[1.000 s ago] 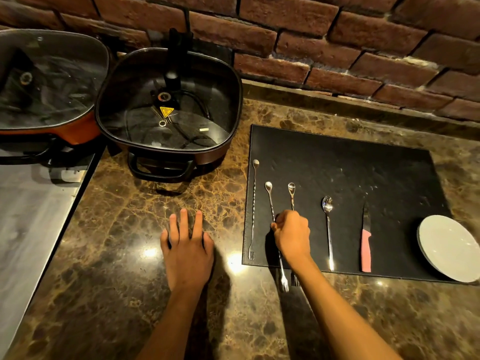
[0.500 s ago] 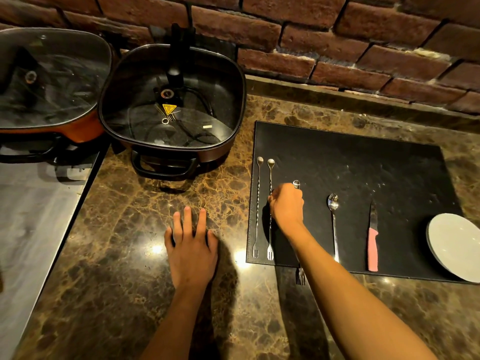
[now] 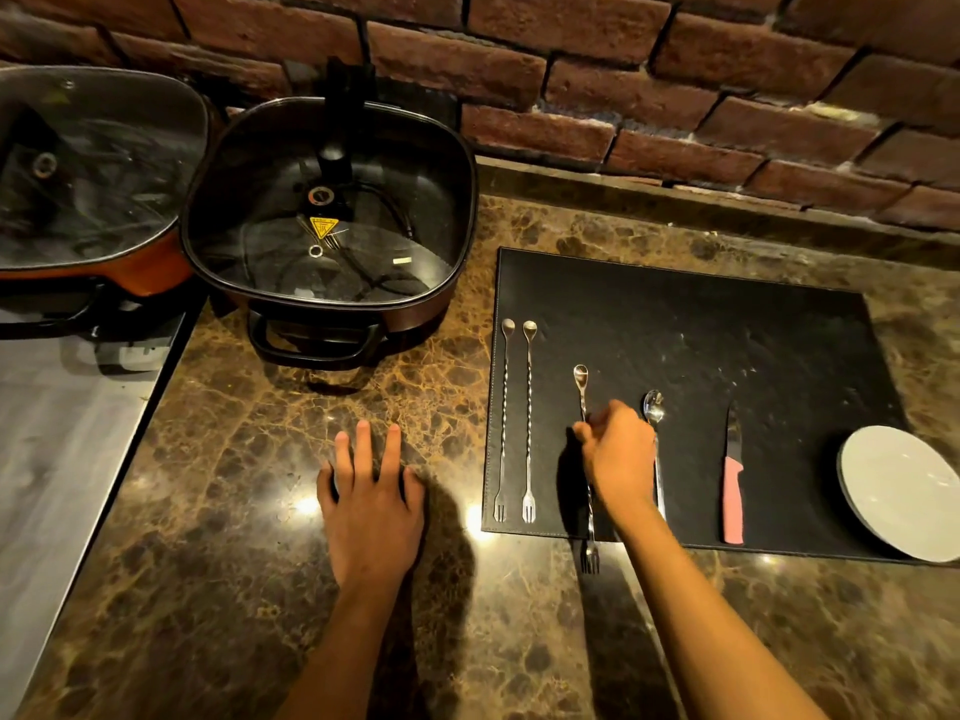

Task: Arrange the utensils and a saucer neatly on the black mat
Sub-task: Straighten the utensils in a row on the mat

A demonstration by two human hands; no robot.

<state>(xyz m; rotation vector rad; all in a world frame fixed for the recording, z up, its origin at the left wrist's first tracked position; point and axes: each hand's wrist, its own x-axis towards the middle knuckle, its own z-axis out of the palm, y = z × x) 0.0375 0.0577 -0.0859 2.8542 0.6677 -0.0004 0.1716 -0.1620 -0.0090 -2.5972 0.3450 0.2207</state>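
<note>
A black mat (image 3: 701,324) lies on the marble counter. Two long twisted bar spoons (image 3: 505,423) (image 3: 529,423) lie side by side, parallel, at the mat's left edge. My right hand (image 3: 618,454) pinches a third bar spoon (image 3: 582,392), whose fork end hangs over the mat's front edge. A plain spoon (image 3: 653,407) lies just right of that hand, partly hidden by it. Further right lie a pink-handled knife (image 3: 733,496) and a white saucer (image 3: 904,491) that overhangs the mat's right corner. My left hand (image 3: 371,491) rests flat on the counter.
A square black electric pot with a glass lid (image 3: 332,215) stands at the back left, an orange pot (image 3: 88,174) beside it. A brick wall (image 3: 623,70) runs behind the counter. A grey surface (image 3: 57,433) borders the counter on the left.
The second bar spoon was slid left and now lies beside the first. My right hand has moved right and closed on the third bar spoon. My left hand has stayed put.
</note>
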